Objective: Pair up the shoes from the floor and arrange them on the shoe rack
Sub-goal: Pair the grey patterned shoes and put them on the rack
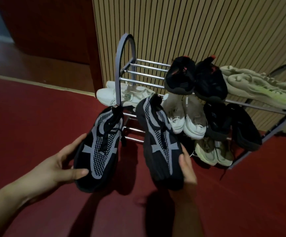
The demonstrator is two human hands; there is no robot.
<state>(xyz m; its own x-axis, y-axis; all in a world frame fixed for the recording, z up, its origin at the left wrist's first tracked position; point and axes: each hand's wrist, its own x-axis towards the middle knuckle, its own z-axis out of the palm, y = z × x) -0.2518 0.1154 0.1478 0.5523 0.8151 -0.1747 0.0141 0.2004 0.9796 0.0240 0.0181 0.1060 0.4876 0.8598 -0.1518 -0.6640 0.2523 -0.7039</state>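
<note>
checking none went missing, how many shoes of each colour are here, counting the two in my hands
black and grey knit sneakers: 2
black shoes with red accents: 2
plain black shoes: 2
white sneakers with green logo: 2
off-white chunky sneakers: 2
beige sneakers with neon yellow: 2
olive and cream sneakers: 2
total: 14

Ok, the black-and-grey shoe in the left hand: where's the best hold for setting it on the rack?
Likely the toe end, from the near side, where the left hand grips now: the black-and-grey shoe points heel-first at the rack, so that grip clears the bars.
</note>
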